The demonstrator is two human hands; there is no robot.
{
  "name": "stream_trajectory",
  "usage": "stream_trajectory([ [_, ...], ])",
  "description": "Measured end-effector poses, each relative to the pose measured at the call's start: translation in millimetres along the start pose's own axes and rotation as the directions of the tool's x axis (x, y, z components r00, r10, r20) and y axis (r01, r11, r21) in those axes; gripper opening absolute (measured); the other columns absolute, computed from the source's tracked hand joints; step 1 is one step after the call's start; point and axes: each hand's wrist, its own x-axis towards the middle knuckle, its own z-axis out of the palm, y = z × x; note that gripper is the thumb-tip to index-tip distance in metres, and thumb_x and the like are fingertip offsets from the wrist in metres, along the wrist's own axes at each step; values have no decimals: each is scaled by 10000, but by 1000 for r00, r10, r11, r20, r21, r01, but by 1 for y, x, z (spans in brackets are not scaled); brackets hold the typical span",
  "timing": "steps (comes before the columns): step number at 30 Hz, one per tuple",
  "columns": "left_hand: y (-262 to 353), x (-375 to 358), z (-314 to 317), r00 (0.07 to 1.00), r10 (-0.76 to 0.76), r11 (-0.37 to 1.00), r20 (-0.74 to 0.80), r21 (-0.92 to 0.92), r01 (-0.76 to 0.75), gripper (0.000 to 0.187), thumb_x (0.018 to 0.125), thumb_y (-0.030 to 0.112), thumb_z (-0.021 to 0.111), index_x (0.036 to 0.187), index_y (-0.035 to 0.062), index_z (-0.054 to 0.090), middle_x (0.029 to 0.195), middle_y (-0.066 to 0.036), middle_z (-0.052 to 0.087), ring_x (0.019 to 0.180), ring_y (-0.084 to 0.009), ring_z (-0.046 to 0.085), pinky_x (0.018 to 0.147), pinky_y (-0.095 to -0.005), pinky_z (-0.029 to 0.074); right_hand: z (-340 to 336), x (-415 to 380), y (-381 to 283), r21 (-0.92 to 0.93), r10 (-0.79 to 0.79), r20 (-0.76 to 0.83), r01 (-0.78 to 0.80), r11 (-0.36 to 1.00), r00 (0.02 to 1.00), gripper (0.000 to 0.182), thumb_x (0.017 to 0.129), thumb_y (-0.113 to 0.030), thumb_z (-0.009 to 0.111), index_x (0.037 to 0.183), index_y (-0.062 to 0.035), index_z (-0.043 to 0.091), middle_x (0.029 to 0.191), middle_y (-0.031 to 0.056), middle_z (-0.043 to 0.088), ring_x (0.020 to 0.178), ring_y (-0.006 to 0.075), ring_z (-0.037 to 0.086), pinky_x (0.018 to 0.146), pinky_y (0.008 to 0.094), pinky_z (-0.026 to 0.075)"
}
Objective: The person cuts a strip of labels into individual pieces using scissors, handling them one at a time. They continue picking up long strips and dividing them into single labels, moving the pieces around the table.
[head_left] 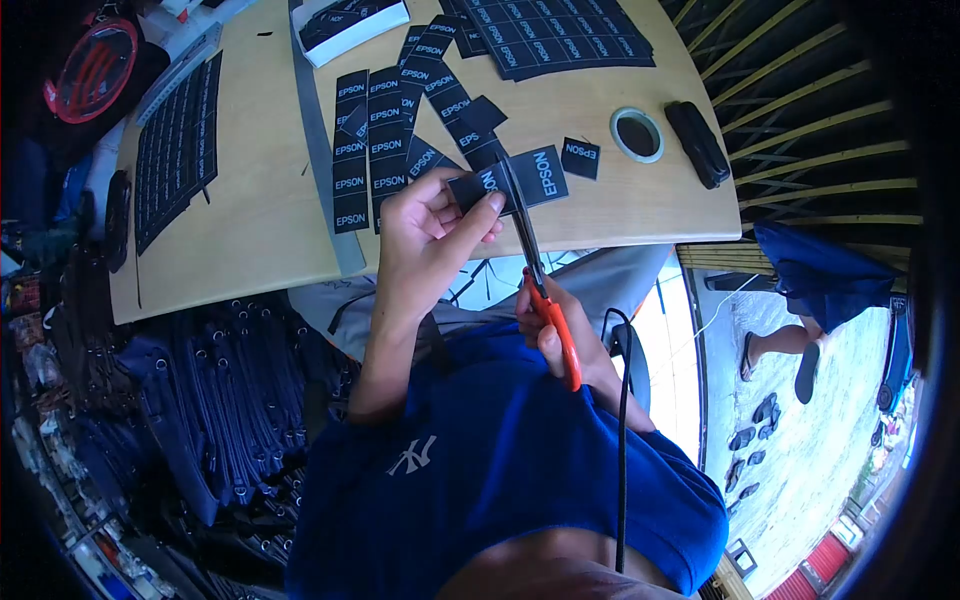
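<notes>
My left hand [440,222] pinches a short black strip of EPSON labels [541,175] between thumb and fingers, close over the table's near edge. My right hand [578,325] is wrapped around the red handle of a pair of scissors [529,240]. The scissor blades point away from me and lie across the strip, just right of my left thumb. Beyond my left hand, long EPSON label strips [351,150] lie side by side and overlapping. A single cut label [580,158] rests right of the held strip.
On the wooden table [255,190] lie uncut label sheets [560,35], another sheet stack [178,150], a white box [350,38], a tape roll [657,152] and a black case [697,144]. Dark straps [230,400] hang at left. Another person's leg [783,342] shows at right.
</notes>
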Motion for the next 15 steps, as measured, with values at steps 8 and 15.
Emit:
stream_trajectory([
  [8,0,0,0,1000,5,1000,3,16,-5,154,817,21,655,905,-56,556,804,-101,634,708,-109,629,642,-225,536,-1,0,-2,-31,5,-4,-5,1000,1000,730,762,-718,485,887,1,459,729,52,451,654,135,433,596,274,374],
  [15,0,0,-1,1000,2,1000,5,30,-2,153,815,26,659,900,-52,559,791,-96,633,702,-102,625,639,-227,533,-1,0,-1,-39,-15,-12,15,999,1000,705,778,-694,492,887,2,466,719,52,454,646,136,437,589,275,376],
])
